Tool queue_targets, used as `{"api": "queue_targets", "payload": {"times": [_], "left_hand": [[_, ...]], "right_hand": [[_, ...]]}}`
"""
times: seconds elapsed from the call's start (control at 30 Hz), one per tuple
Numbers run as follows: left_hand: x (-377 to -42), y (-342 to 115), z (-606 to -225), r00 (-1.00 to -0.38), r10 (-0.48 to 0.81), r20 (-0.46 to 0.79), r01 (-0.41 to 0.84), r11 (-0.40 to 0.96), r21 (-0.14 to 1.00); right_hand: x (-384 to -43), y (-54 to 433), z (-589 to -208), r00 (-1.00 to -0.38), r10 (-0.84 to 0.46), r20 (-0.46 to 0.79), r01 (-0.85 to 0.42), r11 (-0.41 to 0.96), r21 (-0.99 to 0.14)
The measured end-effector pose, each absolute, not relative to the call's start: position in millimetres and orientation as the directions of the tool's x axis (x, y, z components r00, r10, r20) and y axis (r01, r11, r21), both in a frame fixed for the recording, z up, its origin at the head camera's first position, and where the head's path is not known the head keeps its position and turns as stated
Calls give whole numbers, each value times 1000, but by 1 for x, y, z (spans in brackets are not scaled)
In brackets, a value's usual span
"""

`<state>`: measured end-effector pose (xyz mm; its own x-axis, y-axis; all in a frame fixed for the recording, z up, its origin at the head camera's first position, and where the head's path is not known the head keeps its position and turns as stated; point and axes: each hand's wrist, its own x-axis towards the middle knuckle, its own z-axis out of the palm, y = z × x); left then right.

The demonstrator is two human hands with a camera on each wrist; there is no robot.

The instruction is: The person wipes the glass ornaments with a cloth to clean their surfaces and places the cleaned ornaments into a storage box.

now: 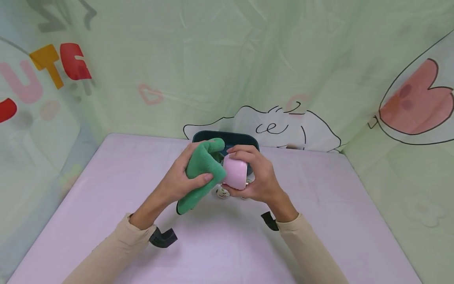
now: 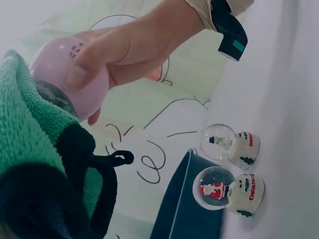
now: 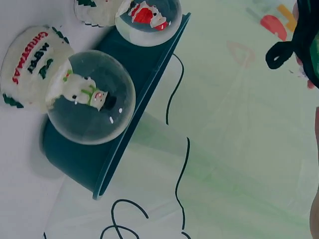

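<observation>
My left hand (image 1: 177, 179) grips a folded green cloth (image 1: 203, 169), thumb across its front. A black edge and hanging loop of the cloth (image 2: 30, 119) show in the left wrist view. My right hand (image 1: 262, 173) holds a snow globe by its pink rounded base (image 1: 235, 171), fingers over the top and thumb beneath. The globe lies tipped on its side, its dark glass end toward the cloth, which covers part of the glass. Below the hands stand two white-based snow globes, one with a snowman (image 3: 84, 92), the other with a Santa figure (image 2: 214, 190).
Behind the small globes a dark teal bin (image 1: 227, 138) stands at the back of the table (image 1: 312, 197), against a printed curtain (image 1: 213, 71). Black wrist mounts (image 1: 163, 238) hang near both cuffs.
</observation>
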<state>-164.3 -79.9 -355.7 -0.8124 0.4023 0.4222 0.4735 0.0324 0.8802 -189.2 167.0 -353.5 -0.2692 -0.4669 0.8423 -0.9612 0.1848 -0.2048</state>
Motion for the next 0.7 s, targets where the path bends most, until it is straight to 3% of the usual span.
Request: {"api": "queue_targets", "payload": {"times": [0.37, 0.7], "left_hand": [[-163, -79, -355, -771, 401, 495, 553, 36, 832], [-163, -78, -354, -734, 390, 556, 615, 33, 788]], "right_hand": [[-187, 168, -356, -480, -403, 779, -871, 114, -477], [-182, 169, -354, -654, -406, 638, -717, 66, -693]]}}
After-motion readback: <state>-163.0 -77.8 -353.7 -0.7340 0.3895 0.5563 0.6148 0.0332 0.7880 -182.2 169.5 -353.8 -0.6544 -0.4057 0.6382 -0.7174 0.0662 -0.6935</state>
